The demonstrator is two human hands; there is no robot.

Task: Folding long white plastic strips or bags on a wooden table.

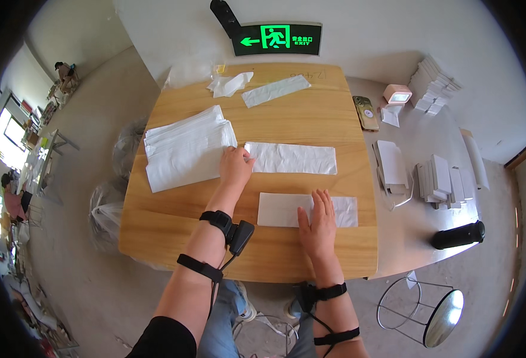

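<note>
My left hand (236, 169) has its fingertips pinched at the left end of a wrinkled white strip (292, 159), which lies flat on the wooden table. Just left of that hand is a fanned pile of white sheets (185, 149). My right hand (319, 225) rests with fingers stretched out on a second white strip (278, 209) nearer to me. The left part of this strip looks smooth, the right part creased, and my palm covers its middle. Whether the strips are paper or thin film I cannot tell.
Another strip (276, 90) and a crumpled white piece (230, 85) lie at the table's (203, 238) far side. On the right-hand side table (406, 224) are a phone (365, 113), small lamp (398, 94), white boxes (439, 179) and black bottle (458, 235). A stool (443, 318) stands below.
</note>
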